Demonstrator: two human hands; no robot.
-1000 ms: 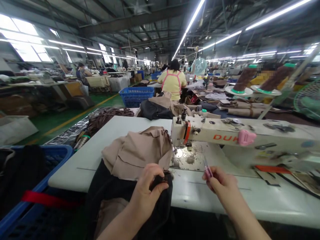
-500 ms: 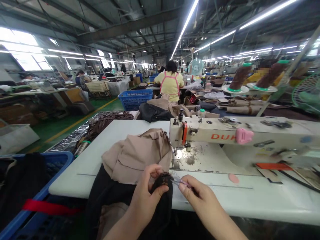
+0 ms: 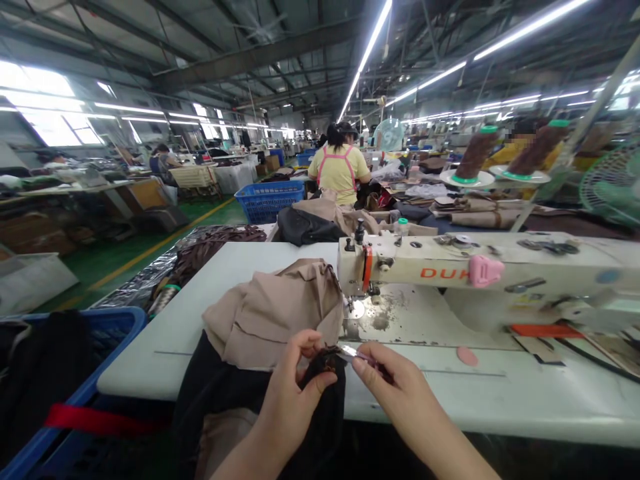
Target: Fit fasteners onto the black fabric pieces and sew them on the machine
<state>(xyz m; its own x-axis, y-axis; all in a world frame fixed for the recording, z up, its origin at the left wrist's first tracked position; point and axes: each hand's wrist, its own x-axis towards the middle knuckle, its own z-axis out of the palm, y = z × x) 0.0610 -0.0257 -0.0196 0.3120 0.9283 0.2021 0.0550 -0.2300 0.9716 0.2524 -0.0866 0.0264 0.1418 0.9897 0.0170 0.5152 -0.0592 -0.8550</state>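
My left hand (image 3: 295,393) pinches a bunched dark edge of the black fabric (image 3: 220,380) between thumb and fingers. My right hand (image 3: 395,383) grips a pair of thread snips (image 3: 349,352), whose shiny blades touch or nearly touch that edge. Most of the snips' handle is hidden inside the fingers. Beige fabric (image 3: 280,307) lies crumpled on the white table, running together with the black cloth, which hangs over the front edge. Just beyond my hands is the needle area of the sewing machine (image 3: 430,267).
Blue baskets stand at the left, the nearer basket (image 3: 137,320) holding dark cloth. A round pink piece (image 3: 467,356) lies on the sewing table (image 3: 150,367). Brown thread cones (image 3: 475,155) rise behind the machine. A person in a yellow top (image 3: 340,170) sits ahead.
The snips have turned slightly in my right hand, so their blades show broader and brighter against the dark edge. My left hand keeps its pinch in nearly the same place.
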